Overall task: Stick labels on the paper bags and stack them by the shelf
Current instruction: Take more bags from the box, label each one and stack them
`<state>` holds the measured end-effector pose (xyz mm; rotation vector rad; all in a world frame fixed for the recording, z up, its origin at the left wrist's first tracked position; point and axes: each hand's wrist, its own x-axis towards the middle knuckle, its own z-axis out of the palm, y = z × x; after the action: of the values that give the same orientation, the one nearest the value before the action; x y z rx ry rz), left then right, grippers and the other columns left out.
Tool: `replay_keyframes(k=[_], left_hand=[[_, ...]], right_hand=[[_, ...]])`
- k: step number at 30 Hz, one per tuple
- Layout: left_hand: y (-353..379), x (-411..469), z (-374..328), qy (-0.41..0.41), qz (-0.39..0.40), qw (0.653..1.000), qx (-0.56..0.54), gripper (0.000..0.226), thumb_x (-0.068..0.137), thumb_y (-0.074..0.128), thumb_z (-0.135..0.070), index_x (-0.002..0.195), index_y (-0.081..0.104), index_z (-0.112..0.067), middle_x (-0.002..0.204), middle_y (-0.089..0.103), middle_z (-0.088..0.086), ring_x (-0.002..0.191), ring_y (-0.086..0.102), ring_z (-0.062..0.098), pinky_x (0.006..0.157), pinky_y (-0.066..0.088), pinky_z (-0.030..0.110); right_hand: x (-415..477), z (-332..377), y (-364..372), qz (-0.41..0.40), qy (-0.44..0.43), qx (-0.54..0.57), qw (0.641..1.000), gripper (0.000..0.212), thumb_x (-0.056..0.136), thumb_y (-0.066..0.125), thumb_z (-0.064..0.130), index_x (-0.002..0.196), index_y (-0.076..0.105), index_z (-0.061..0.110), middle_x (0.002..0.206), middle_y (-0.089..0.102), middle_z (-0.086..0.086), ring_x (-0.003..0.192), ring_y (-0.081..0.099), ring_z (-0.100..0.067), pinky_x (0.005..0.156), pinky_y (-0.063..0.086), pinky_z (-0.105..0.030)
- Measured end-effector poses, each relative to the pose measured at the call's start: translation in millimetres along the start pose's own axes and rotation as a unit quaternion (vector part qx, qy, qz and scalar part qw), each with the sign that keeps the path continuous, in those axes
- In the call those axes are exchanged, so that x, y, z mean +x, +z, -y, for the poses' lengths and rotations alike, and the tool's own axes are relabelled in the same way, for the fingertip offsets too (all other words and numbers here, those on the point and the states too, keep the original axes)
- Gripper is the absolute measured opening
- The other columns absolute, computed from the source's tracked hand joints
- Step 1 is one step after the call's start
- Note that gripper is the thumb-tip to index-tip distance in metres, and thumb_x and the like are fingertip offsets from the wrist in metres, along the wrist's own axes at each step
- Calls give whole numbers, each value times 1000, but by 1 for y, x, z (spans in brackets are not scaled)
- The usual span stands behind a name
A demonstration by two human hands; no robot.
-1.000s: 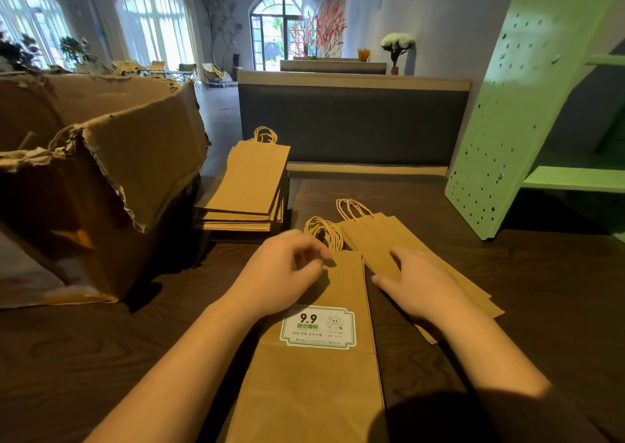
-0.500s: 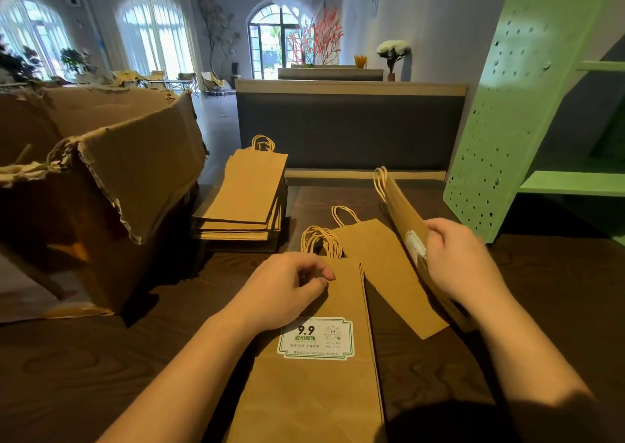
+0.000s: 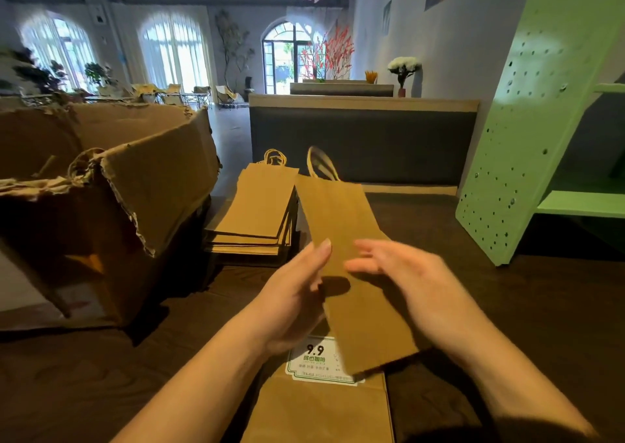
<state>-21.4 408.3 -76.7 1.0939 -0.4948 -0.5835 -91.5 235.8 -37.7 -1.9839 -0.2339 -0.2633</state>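
The dark desk (image 3: 541,324) runs the width of the place, with the green pegboard shelf (image 3: 548,111) standing at its right end and a torn cardboard box (image 3: 135,212) bulking up on the left. Beside the box sits a stack of bags (image 3: 260,206), flat, handles pointing away. Nearest the person a labelled bag (image 3: 321,412) lies flat on the desk. Above it, tilted in the air, is the lifted bag (image 3: 341,226), showing a plain face. The left hand (image 3: 291,304) holds it by its left edge, thumb up along the paper and fingers hidden behind. The right hand (image 3: 419,287) is spread wide over the face, blurred, so I can't tell if it touches. The white label (image 3: 313,361) peeks out half covered beneath. To me this looks like sorting between sticking and stacking. Next, the lifted bag wants laying square on a pile, or turning to check for its label.
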Motion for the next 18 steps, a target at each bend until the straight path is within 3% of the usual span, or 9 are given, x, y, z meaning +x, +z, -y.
replay_keyframes(k=[2, 4, 6, 7, 9, 11, 14, 17, 18], left_hand=[[1, 2, -2, 2, -86, 996, -14, 48, 96, 62, -43, 139, 58, -21, 131, 68, 12, 119, 65, 33, 95, 55, 43], [-2, 4, -5, 22, -153, 988, -22, 33, 103, 53, -22, 135, 61, -19, 120, 74, 11, 111, 69, 33, 85, 58, 42], [-4, 2, -11, 32, -172, 985, -9, 31, 102, 51, -9, 129, 64, -18, 104, 79, 5, 94, 76, 22, 69, 60, 32], [-6, 1, -13, 33, -167, 985, 4, 28, 101, 51, -6, 120, 65, -21, 92, 80, -1, 81, 76, 13, 61, 59, 25], [-8, -2, -15, 31, -150, 988, 22, 23, 101, 52, -6, 104, 63, -26, 74, 77, -12, 65, 73, 1, 50, 54, 16], [-5, -3, -18, 23, -143, 989, 30, 20, 103, 51, -11, 98, 63, -26, 68, 74, -18, 60, 69, -7, 48, 49, 9], [-8, -3, -19, 2, -166, 985, 43, 18, 104, 51, -18, 103, 68, -24, 80, 78, -14, 70, 72, -4, 55, 55, 13], [-18, -2, -21, -28, -200, 978, 59, 24, 102, 55, -17, 121, 70, -20, 105, 78, 7, 89, 75, 17, 73, 62, 31], [-22, -2, -21, -37, -212, 974, 70, 26, 101, 58, -16, 125, 69, -20, 108, 77, 10, 93, 75, 21, 76, 62, 35]], right_hand=[[-1, -7, 8, 28, -10, -54, 998, 22, 99, 54, 35, 115, 66, 45, 106, 63, 42, 112, 51, 21, 92, 39, -3], [-1, -12, 12, -30, -32, -119, 992, 27, 96, 62, 29, 114, 63, 48, 111, 54, 47, 118, 39, 28, 91, 27, 6], [2, -18, 10, -123, -34, -143, 981, 36, 93, 66, 27, 123, 58, 46, 122, 48, 40, 122, 40, 21, 97, 31, -1], [5, -19, 7, -158, -4, -107, 982, 45, 92, 68, 27, 130, 53, 44, 125, 48, 35, 119, 47, 13, 95, 39, -9], [8, -18, 0, -166, 95, 60, 980, 61, 91, 70, 23, 142, 42, 41, 127, 57, 21, 100, 64, -1, 75, 53, -20], [10, -17, -6, -127, 148, 195, 961, 70, 91, 68, 11, 149, 36, 35, 111, 73, -2, 74, 68, -11, 52, 51, -22], [10, -17, -9, -75, 188, 272, 941, 72, 92, 60, -4, 149, 36, 32, 101, 74, -17, 53, 58, -15, 37, 44, -20], [9, -11, -7, 20, 195, 264, 944, 47, 92, 49, -10, 118, 58, 29, 98, 75, -11, 45, 57, -14, 33, 39, -18], [8, -10, -6, 37, 201, 254, 946, 49, 92, 47, -10, 112, 60, 33, 97, 75, -11, 45, 58, -14, 32, 38, -18]])
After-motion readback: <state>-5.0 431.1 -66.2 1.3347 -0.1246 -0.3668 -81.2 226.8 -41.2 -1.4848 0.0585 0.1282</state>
